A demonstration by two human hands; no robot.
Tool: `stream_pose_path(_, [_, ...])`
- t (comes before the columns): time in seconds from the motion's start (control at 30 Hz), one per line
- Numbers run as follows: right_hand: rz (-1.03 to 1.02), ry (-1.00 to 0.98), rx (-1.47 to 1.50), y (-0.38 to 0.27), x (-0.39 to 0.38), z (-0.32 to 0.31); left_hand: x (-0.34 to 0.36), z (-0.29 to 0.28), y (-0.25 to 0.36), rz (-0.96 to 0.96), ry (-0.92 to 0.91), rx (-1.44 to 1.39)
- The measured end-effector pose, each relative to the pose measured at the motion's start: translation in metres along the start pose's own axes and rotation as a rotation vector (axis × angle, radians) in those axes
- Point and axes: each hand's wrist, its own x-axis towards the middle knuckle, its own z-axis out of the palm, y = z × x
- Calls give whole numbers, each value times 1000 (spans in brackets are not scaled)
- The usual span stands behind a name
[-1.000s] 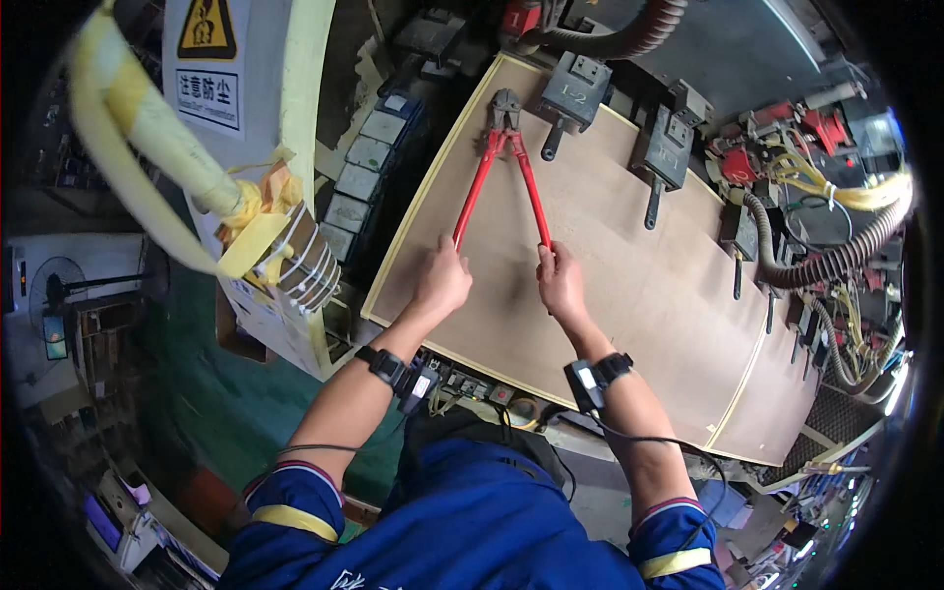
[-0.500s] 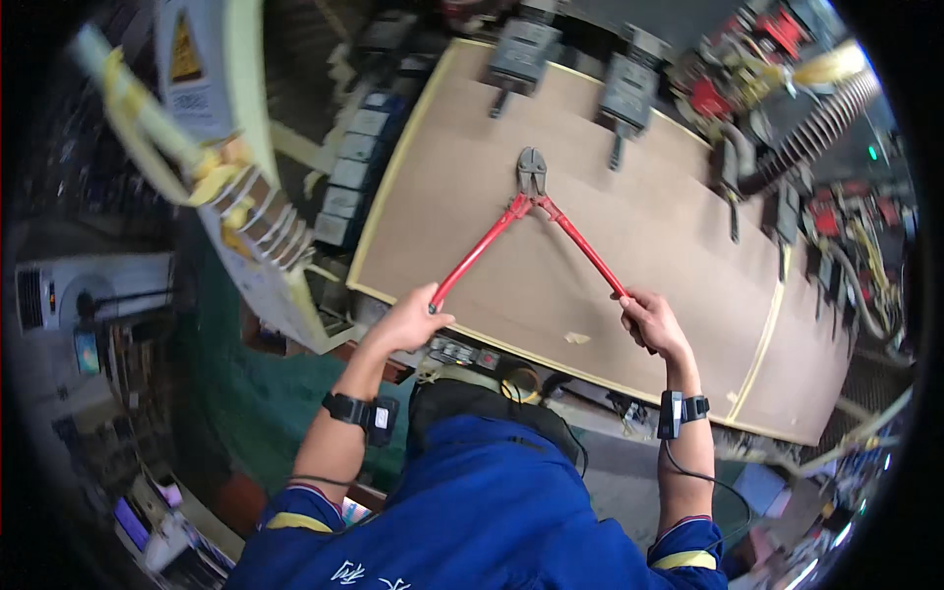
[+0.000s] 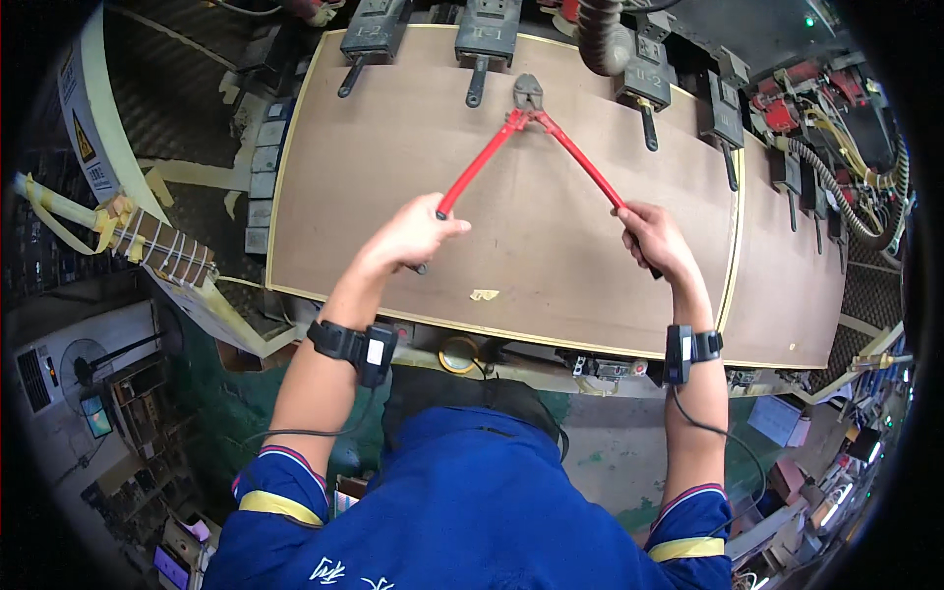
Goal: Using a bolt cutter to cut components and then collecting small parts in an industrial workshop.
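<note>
I had my left hand point(image 3: 411, 236) and right hand point(image 3: 654, 239) each clamped on a red handle of the bolt cutters point(image 3: 531, 128), spread wide to open the jaws at the board's point(image 3: 393, 177) far edge.

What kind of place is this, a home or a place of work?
Most likely a factory or workshop. The hands hold long red-handled bolt cutters over a large brown board worktop; grey boxy clamp-like units line its far edge, with a corrugated grey hose and wiring at the right.
</note>
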Motion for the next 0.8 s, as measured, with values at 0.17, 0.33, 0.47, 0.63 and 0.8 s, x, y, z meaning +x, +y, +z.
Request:
stream_pose_path(0.17, [-35, -16, -46, -17, 21, -12, 25, -19, 13, -8, -48, -37])
stream_pose_path(0.33, [20, -67, 156, -45, 20, 12, 37, -13, 32, -56, -108, -201])
stream_pose_path(0.47, [66, -48, 651, -29, 15, 50, 36, 36, 22, -24, 42, -534])
stream_pose_path(0.63, [2, 62, 527, -9, 18, 87, 46, 65, -15, 23, 197, -333])
stream_pose_path(0.8, [-329, 385, 32, 75, 53, 136, 62, 95, -65, 7, 412, 248])
